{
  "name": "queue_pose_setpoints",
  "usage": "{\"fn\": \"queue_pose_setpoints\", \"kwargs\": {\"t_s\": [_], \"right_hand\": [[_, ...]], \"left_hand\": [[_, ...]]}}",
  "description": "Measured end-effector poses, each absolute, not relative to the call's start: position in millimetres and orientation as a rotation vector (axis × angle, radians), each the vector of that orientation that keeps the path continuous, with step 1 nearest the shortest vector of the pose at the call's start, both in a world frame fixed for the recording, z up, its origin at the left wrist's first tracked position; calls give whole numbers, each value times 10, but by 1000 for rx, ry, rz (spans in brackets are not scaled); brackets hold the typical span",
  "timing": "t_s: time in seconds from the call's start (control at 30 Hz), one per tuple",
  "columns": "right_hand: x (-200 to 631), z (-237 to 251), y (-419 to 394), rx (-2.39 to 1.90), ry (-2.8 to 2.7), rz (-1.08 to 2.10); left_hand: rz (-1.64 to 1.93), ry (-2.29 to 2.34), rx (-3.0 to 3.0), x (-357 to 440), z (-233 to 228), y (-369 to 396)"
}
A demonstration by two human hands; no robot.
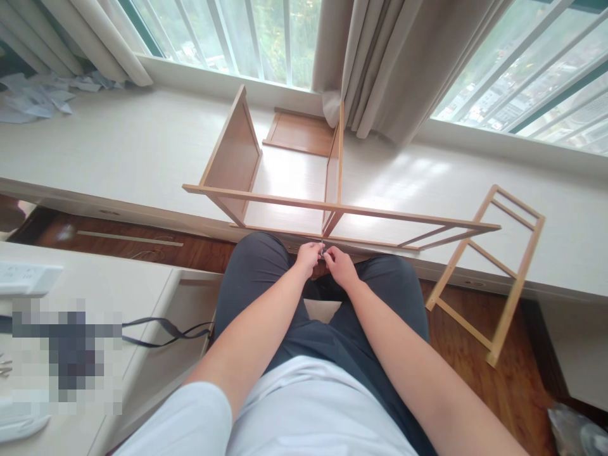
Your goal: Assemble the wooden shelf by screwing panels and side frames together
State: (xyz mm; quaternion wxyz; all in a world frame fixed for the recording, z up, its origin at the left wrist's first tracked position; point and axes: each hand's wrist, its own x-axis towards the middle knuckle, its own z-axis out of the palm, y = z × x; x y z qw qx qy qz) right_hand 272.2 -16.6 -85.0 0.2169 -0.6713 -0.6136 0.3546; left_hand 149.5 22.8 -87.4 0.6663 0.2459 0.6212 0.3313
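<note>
My left hand [308, 257] and my right hand [339, 265] meet above my knees, fingers pinched together around a tiny metal part [322, 251], too small to identify. Just beyond them, a half-built light wooden shelf frame [266, 196] rests on the pale window ledge [118, 152]. Its long front rail runs left to right over the ledge edge, with two upright side panels behind it. I sit facing it in dark trousers and a white shirt.
A separate wooden ladder-like side frame [498, 272] leans off the ledge onto the wood floor at right. A loose wooden panel [300, 133] lies by the curtain [380, 63]. At left stands a white desk [95, 285] with a black strap [161, 332] and a power strip [26, 277].
</note>
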Motion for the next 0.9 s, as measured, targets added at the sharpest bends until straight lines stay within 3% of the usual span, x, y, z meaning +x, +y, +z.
{"fn": "queue_pose_setpoints", "kwargs": {"t_s": [0.9], "right_hand": [[2705, -1107, -82, -1779, -1381, 1444]], "left_hand": [[778, 1459, 610, 1492, -924, 246]]}}
